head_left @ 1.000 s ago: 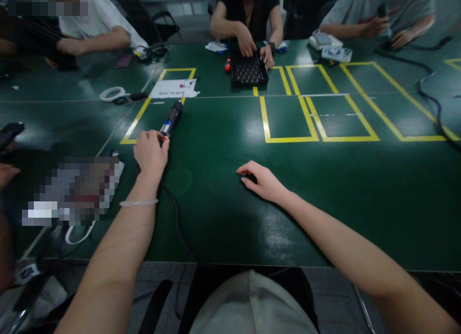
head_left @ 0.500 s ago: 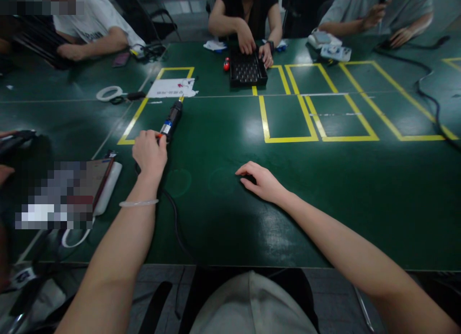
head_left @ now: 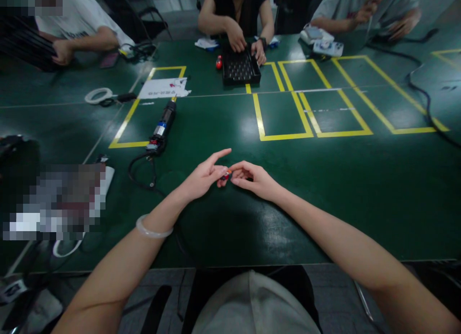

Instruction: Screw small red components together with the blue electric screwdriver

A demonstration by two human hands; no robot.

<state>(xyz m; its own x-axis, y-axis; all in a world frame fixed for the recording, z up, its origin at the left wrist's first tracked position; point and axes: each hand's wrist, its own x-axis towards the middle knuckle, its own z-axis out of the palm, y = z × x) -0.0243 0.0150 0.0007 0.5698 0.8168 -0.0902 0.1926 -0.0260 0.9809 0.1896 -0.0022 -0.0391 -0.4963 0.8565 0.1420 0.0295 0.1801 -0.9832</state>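
My left hand [head_left: 203, 178] pinches a small red-and-orange piece [head_left: 227, 173] between thumb and lower fingers, its index finger stretched out. Much of the piece is hidden by fingers, so its kind is unclear. From the other side, my right hand [head_left: 257, 179] has its thumb and curled index fingertip at the piece's right end. Both hands are low over the green table [head_left: 288, 218]. Farther off to the left lies a black electric screwdriver [head_left: 162, 127] with its cable, touched by neither hand.
Across the table, a person's hands work at a black tray [head_left: 240, 69] beside a small red object [head_left: 219, 62]. Yellow tape [head_left: 286, 137] marks rectangles. A paper sheet [head_left: 162, 88], a white ring-shaped cable [head_left: 98, 95] and a phone [head_left: 328, 48] lie about. Other people sit left and right.
My left hand has left the screwdriver and moved right, with the red-and-orange piece now in its fingers. It has met my right hand, whose fingers have drawn in slightly.
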